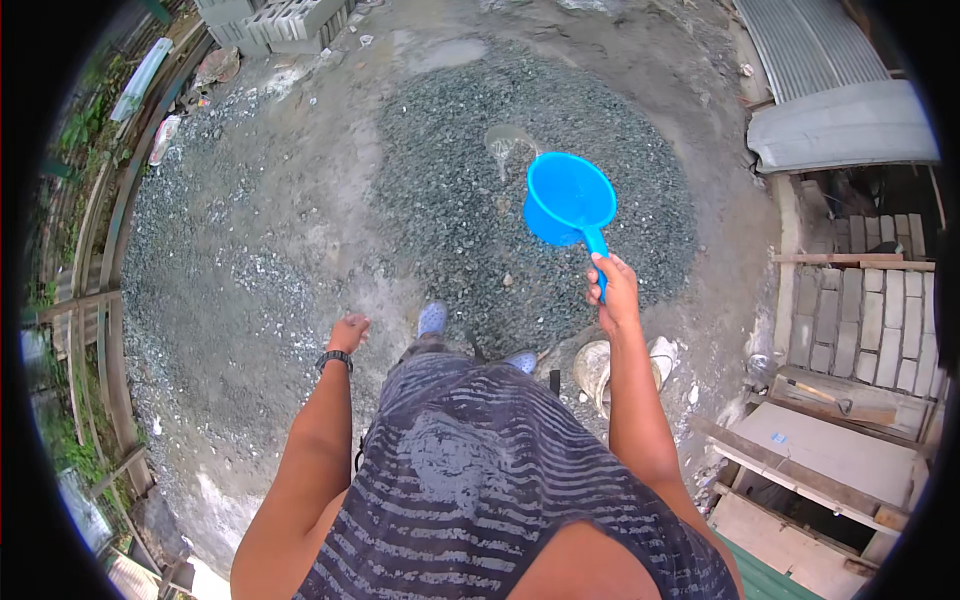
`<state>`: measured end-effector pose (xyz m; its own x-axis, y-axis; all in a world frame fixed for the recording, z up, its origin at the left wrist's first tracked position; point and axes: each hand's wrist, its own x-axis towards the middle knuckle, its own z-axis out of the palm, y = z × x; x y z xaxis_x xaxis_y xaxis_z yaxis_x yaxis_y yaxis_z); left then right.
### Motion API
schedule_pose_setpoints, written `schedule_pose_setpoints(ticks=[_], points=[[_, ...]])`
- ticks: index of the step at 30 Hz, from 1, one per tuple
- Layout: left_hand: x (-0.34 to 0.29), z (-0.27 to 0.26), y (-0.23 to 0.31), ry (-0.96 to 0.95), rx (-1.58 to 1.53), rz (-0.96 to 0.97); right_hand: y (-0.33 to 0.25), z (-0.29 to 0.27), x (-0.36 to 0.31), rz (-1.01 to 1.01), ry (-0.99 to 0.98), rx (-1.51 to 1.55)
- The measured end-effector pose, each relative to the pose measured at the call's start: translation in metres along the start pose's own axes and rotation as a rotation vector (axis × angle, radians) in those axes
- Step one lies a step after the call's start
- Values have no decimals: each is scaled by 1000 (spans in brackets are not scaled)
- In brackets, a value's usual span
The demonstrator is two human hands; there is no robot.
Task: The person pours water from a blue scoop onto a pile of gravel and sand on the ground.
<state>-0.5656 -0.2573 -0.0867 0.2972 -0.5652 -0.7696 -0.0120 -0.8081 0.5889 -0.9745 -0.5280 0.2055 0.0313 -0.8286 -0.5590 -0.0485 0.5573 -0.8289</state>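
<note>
My right hand (pixel 614 285) is wrapped round the handle of a bright blue plastic water dipper (pixel 570 195), held out over a round spread of dark wet gravel (pixel 450 180). The dipper is tilted, its round mouth turned partly toward me. A splash of water (pixel 510 142) hangs in the air just beyond its rim, at the upper left. My left hand (pixel 349 333), with a dark watch on the wrist, hangs to the left above the grey ground. It holds nothing, and its fingers are loosely bent and apart.
Beside my right forearm stands a pale, cement-stained bucket (pixel 594 372), partly hidden. Grey hollow blocks (pixel 285 22) are stacked at the far left. A wooden fence (pixel 118 240) borders the left. Corrugated roofing (pixel 812 45), a block wall (pixel 868 325) and planks (pixel 810 480) edge the right.
</note>
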Motion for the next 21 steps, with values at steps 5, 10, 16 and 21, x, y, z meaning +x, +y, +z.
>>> schedule_pose_setpoints(ticks=[5, 10, 16, 21], points=[[-3, 1, -6, -28, 38, -63, 8, -10, -29, -16, -46, 192], [-4, 1, -9, -31, 12, -64, 49, -32, -63, 120, 39, 157], [-1, -1, 5, -58, -13, -50, 103, -57, -72, 248, 111, -75], [7, -2, 23, -53, 104, -52, 125, -67, -61, 186, 175, -367]])
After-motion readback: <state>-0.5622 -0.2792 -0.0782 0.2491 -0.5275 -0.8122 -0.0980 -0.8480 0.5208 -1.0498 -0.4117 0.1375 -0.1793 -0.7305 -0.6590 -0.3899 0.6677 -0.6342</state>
